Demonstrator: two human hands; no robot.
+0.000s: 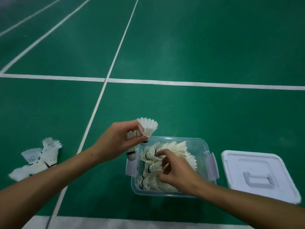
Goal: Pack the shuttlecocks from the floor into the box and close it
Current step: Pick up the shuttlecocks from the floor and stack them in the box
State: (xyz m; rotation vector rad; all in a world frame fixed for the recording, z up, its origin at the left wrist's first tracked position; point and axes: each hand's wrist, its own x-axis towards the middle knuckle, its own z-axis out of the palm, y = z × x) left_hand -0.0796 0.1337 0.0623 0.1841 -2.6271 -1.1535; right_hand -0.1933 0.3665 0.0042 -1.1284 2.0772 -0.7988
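Observation:
A clear plastic box (pixel 203 142) stands open on the green court floor, with several white feather shuttlecocks (pixel 178 150) lying inside. My left hand (pixel 118 142) hovers over the box's far left corner, shut on two shuttlecocks (pixel 147 128) with their cork ends pointing down. My right hand (pixel 175 169) reaches into the box, its fingers spread and resting on the packed shuttlecocks. A small pile of loose shuttlecocks (pixel 44 154) lies on the floor to the left, partly hidden behind my left forearm.
The white lid (pixel 257 174) with a grey handle lies flat on the floor just right of the box. White court lines (pixel 99 100) cross the green floor. A pale strip runs along the near edge.

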